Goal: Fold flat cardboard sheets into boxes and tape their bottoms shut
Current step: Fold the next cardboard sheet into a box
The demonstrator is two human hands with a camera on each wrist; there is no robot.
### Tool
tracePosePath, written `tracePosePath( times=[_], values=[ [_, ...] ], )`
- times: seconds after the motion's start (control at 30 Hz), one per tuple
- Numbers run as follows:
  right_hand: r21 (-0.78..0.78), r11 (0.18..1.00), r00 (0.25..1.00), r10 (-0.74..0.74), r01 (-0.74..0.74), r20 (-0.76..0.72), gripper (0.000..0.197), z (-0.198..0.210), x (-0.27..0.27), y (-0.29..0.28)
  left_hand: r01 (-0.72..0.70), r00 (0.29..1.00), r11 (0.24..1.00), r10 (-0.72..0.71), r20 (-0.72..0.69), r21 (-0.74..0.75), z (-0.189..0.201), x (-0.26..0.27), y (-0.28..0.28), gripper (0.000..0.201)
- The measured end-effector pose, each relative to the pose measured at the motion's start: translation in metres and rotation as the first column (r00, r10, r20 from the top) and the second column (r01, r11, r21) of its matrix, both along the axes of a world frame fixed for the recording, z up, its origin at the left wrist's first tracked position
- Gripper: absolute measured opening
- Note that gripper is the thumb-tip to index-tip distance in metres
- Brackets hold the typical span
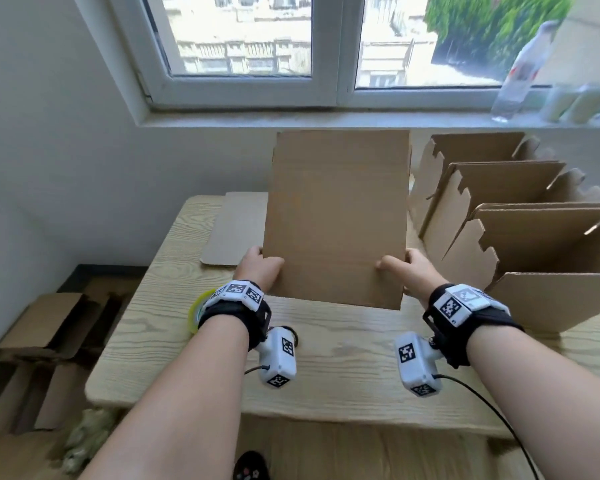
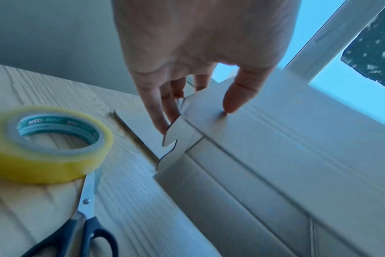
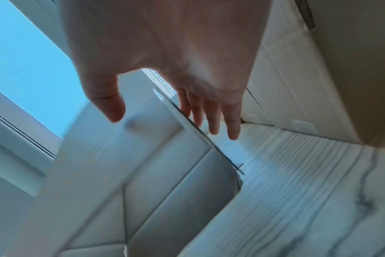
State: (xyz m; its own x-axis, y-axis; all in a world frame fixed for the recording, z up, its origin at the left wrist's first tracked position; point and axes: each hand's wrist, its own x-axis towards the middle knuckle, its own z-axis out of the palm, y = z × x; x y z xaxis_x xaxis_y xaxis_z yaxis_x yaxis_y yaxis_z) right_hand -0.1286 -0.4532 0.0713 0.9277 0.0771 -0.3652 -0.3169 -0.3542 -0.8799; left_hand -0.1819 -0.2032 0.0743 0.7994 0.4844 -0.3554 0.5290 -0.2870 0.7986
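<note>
Table (image 1: 326,341), pale wood, fills the lower middle of the head view. Right side: row of opened boxes (image 1: 499,216), flaps up; bottoms hidden, taping unconfirmed. Centre: flat cardboard sheet (image 1: 336,216) held up off the table, not yet opened; folding and taping remain. Left hand (image 1: 258,268) and right hand (image 1: 409,268) each pinch a side edge, thumb in front. Spare sheet (image 1: 234,226) lies behind. Tape roll (image 2: 44,144) and scissors (image 2: 81,226) at lower left, just beside, unobstructed.
</note>
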Motion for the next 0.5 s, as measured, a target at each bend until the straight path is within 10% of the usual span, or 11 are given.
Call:
tracePosePath(
  times=[0.5],
  values=[
    [-0.02,0.999,1.0,0.026,-0.026,-0.006,0.081,0.092,-0.031,-0.012,-0.068,0.968,0.996,0.082,0.238,-0.064,0.088,-0.023,-0.014,0.049]
  ],
)
